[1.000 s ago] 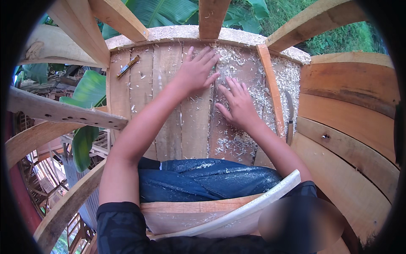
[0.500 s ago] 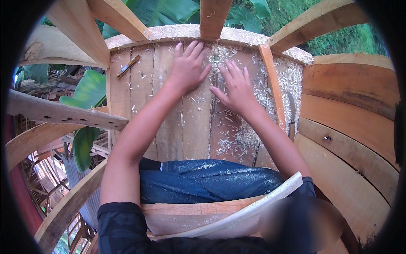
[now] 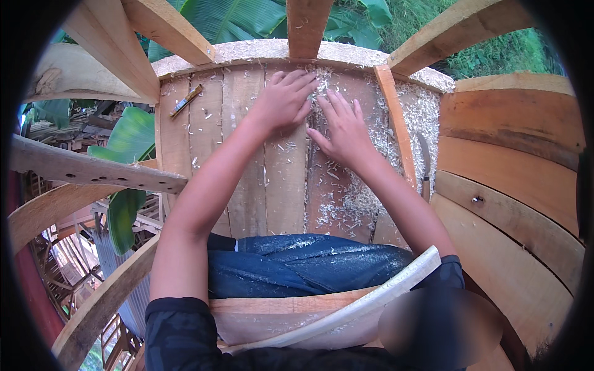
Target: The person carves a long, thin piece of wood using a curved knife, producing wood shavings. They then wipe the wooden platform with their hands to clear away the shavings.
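Observation:
My left hand point(image 3: 284, 99) lies palm down on the plank floor point(image 3: 244, 179), close to the curved front rim. Its fingers stretch toward the right, over some wood shavings. Beside it my right hand point(image 3: 340, 127) rests with fingers extended and thumb apart, its fingertips close to my left hand's fingers. Pale wood shavings point(image 3: 362, 201) are strewn about both hands and lie thickest on the right. Neither hand holds anything that I can see.
A knife with a curved blade point(image 3: 425, 157) lies right of a narrow upright batten point(image 3: 396, 123). A small yellow-brown pen-like item point(image 3: 186, 101) sits at the far left. Wooden ribs point(image 3: 306, 28) rise around the rim. Side planks point(image 3: 510, 167) wall the right. A curved timber point(image 3: 365, 303) crosses near my lap.
My left hand has slid to the right and turned so its fingers point toward my right hand. My right hand has hardly moved.

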A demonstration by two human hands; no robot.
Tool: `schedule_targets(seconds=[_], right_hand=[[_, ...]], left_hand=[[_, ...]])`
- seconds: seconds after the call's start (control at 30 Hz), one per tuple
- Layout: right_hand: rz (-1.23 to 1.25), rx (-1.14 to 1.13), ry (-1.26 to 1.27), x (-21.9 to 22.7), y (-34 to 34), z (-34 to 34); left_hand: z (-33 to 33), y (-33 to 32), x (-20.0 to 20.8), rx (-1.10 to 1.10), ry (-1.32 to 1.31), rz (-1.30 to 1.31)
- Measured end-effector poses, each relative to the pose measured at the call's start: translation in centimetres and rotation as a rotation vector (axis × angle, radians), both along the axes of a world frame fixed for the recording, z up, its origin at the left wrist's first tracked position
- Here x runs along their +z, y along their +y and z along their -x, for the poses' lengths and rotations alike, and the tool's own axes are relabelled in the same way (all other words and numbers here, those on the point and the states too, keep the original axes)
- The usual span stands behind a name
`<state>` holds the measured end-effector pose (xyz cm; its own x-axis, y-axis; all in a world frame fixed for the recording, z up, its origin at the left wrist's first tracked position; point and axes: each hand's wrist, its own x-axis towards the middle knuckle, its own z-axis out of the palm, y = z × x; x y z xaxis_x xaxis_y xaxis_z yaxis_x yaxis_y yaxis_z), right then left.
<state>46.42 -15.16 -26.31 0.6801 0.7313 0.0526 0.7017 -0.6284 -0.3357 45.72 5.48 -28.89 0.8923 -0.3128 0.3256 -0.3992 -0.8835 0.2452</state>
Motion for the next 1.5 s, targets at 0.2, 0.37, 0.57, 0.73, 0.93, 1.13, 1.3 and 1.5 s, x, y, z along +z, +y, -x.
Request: schedule_targets(seconds=[0.2,0.37,0.57,0.73,0.93,1.13,1.3,1.5], right_hand=[[0.067,0.112,0.307,1.9,-2.2,1.2],[-0.096,0.062,0.101,0.8,0.3,-0.2],[-0.09,-0.052,0.234,1.9,-0.9,-3.8],[-0.047,-0.235,0.009,-0.3,-2.5,-3.3],[0.051,-0.062,0.022,-1.3,0.1,-1.4],[0.002,-0.118,0.08,-0.4,0.0,-0.7],[0.078,0.172,0.089,0.4,-1.1,-0.6],[0.007,0.024,-0.14,-0.9,0.6,-1.0]], left_hand=[[1.4,0.8,2.2,-0.083,0.044,0.096],[1.9,1.8,1.0,-0.293,0.185,0.109],[0.4,0.4,1.4,-0.164,0.045,0.088],[0.4,0.7,2.2,-0.118,-0.013,0.138],[1.6,2.5,0.7,-0.197,0.119,0.106],[1.2,0.5,0.8,-0.113,-0.017,0.05],[0.9,0.0,2.5,-0.096,0.071,0.124],[1.2,0.5,1.8,0.034,0.019,0.036]])
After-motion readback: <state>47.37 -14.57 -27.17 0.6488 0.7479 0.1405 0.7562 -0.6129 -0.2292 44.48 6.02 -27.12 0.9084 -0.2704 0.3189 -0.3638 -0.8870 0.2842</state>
